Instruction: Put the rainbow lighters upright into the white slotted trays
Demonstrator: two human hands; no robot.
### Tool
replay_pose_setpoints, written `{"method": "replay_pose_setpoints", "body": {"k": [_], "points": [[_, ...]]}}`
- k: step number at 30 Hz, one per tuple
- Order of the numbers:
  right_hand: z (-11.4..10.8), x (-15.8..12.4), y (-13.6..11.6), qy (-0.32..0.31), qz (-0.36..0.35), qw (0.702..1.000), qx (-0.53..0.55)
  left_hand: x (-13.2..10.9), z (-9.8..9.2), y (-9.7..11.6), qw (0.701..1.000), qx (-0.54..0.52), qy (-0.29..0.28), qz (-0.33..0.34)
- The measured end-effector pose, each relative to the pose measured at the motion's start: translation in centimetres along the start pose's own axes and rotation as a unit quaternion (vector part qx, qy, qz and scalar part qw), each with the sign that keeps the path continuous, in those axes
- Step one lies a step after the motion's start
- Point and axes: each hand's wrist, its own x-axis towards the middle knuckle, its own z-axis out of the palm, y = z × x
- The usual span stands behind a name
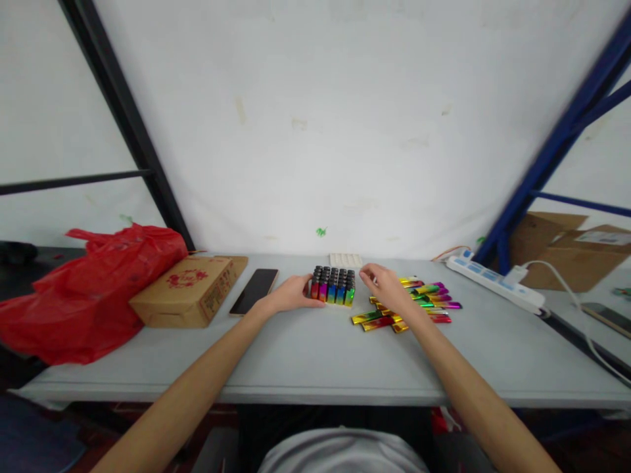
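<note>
Many rainbow lighters (332, 289) (black caps) packed | left hand (290, 293) open, touching | right hand (387, 286) loose, empty

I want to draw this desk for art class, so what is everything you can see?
lighter block: one, rainbow bodies with black tops, table middle
shiny sticks: one loose pile, gold, green, red, purple, right of the block
tray: one, white, behind the block
phone: one, dark, left of the block
cardboard box: one, brown with red print, left of the phone
plastic bag: one, red, table's far left
power strip: one, white, table's right
cartons: two, brown, far right
table: one, grey, under it all
left hand: one, touching the block's left side
right hand: one, above the sticks, beside the block
</note>
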Motion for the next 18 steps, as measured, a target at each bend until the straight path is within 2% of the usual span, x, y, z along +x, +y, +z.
{"method": "replay_pose_setpoints", "body": {"k": [4,9,14,18], "points": [[1.7,2.7,2.1,-0.055,0.014,0.993,-0.105,0.0,-0.1,0.0,1.000,0.001,-0.002,0.001],[3.3,6.1,3.5,-0.161,0.060,0.958,-0.228,0.1,-0.1,-0.1,1.000,0.000,0.000,-0.002],[4.7,7.7,2.6,-0.173,0.061,0.950,-0.252,0.0,0.1,-0.1,1.000,-0.010,0.016,-0.007],[4.2,8.3,2.1,-0.182,0.056,0.947,-0.259,-0.1,0.0,0.1,0.999,-0.029,0.039,0.000]]}}
